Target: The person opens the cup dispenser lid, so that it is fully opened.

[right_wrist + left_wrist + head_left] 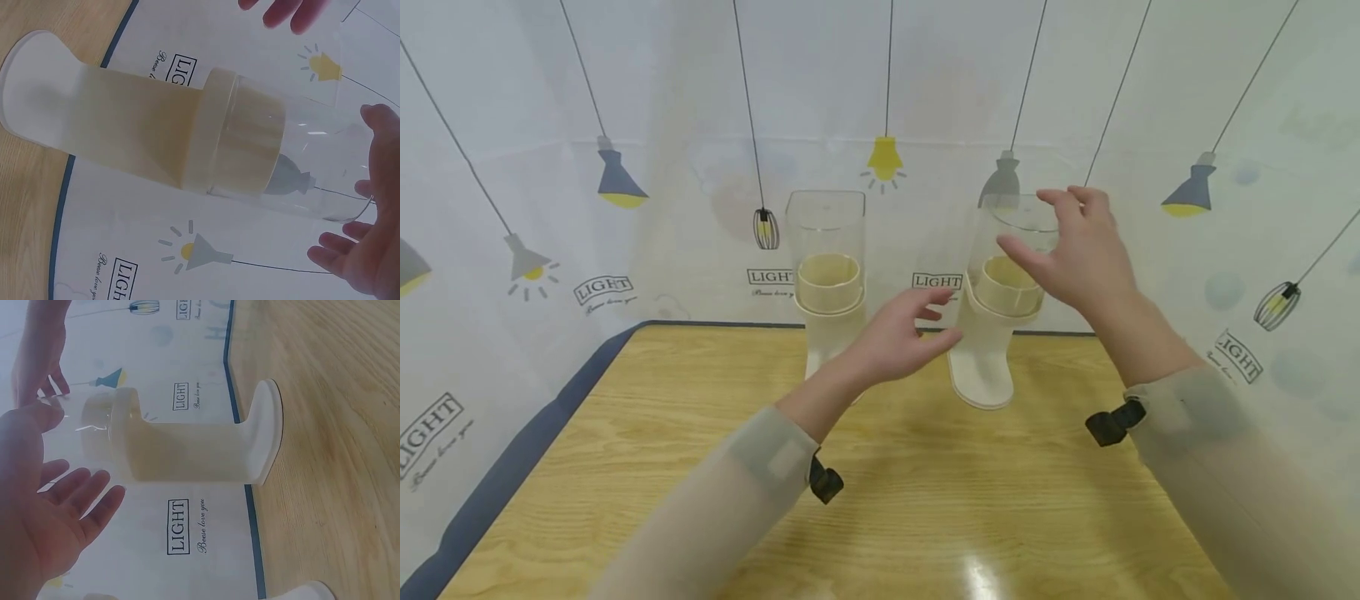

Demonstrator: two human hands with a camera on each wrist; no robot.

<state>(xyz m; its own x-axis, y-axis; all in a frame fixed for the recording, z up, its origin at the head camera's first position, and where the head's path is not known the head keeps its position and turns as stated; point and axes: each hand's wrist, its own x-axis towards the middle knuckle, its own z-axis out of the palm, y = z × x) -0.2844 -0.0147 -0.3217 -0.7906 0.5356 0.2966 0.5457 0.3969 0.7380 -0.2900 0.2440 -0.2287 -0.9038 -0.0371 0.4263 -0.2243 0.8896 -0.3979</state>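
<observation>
— The right hand (1078, 246) is hovering to the right of the upper centre in the head view. How are its fingers lying?

— Thumb and fingers are lying well apart, curving loosely about the top end of the clear container (300, 137). Whether the skin is touching the rim, I cannot tell.

— And where is this container standing?

— It is sitting on the cream stand (988, 343), a little right of the centre of the head view. The long axis is running up and down, and the foot is lying on the table (925, 500), pointing toward the lower edge. In the wrist views the same axis is running sideways, because these cameras are turned.

— What is the left hand (906, 337) doing?

— It is holding nothing. Its thumb and fingers are standing apart, pointing to the right of the frame, between this stand and the second stand (827, 337).

— So which hand is nearer to the container?

— The right one. From it, the container is lying to the left and lower; from the left hand, to the upper right. In my judgement, a good grip is depending on this upright axis.
</observation>
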